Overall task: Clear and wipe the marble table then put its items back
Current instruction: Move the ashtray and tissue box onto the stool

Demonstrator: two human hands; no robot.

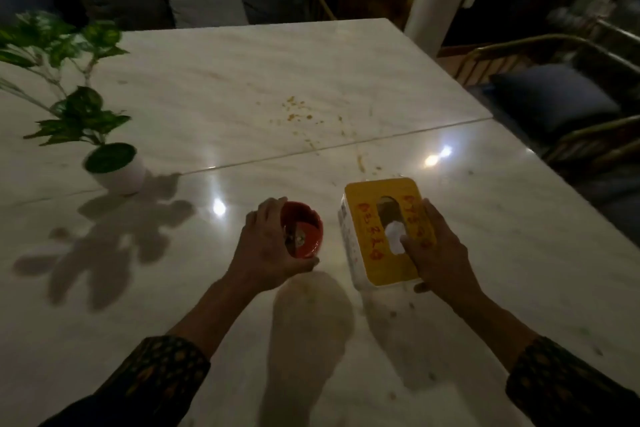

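Two hands working at one marble table [242, 87].
Left hand [266, 250] is gripping one red ashtray [304, 230]; right hand [440, 253] is clasping one yellow-topped tissue box [374, 253]; one potted plant [114, 166] is standing far left.

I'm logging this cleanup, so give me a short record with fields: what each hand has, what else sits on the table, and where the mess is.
left hand: fingers curled round the red ashtray
right hand: grips the yellow-topped tissue box
also on marble table: potted plant, far left
mess: orange crumbs beyond the box, mid-table
wiping: not yet done
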